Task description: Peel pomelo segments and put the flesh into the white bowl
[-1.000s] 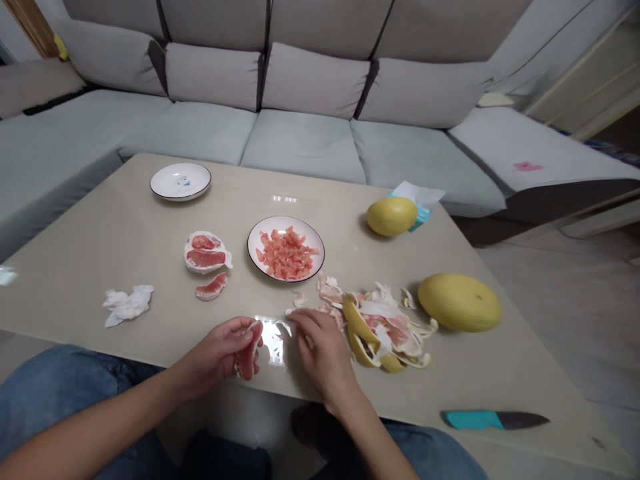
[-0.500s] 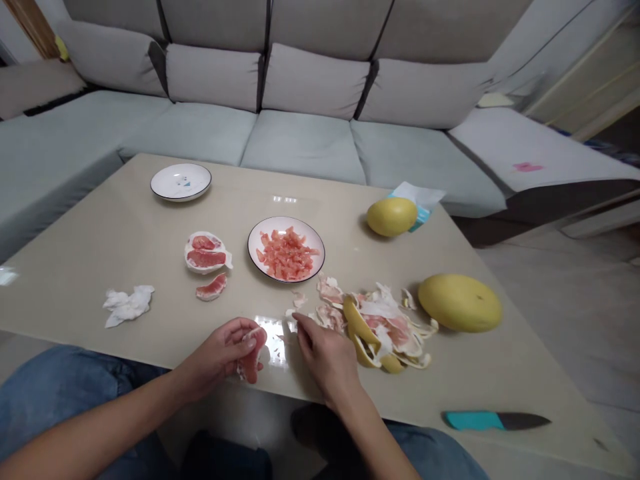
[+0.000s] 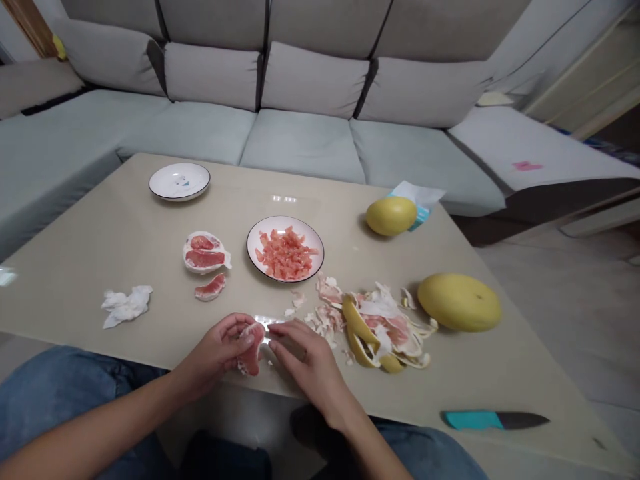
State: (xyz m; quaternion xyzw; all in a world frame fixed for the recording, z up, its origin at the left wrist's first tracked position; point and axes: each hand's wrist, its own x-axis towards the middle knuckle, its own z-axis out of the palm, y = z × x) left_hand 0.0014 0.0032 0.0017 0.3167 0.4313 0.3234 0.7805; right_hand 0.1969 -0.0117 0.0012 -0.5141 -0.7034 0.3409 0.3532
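Near the table's front edge my left hand (image 3: pixel 223 345) is closed on a pink pomelo segment (image 3: pixel 253 353), held upright between thumb and fingers. My right hand (image 3: pixel 307 357) is just right of it, thumb and forefinger apart, with nothing visible between them. Beyond the hands stands a plate (image 3: pixel 255 259) bearing pink pomelo pulp (image 3: pixel 286 253). Left of the plate lie a partly peeled piece of pomelo (image 3: pixel 205 253) and a loose segment (image 3: pixel 211 288). Scraps of membrane (image 3: pixel 327 319) and a heap of yellow peel (image 3: pixel 361 333) are to the right of my right hand.
Two whole pomelos, one farther back (image 3: pixel 391 216) and one nearer (image 3: pixel 459 302), sit at right. A knife with a turquoise handle (image 3: pixel 473 419) lies near the front right edge. Crumpled tissue (image 3: pixel 127 306), another plate (image 3: pixel 167 193) and a tissue pack (image 3: pixel 420 197) are also on the table.
My right hand has moved left from the membrane scraps toward the pomelo segment, and its thumb and forefinger have spread. My left hand keeps its hold, almost in place.
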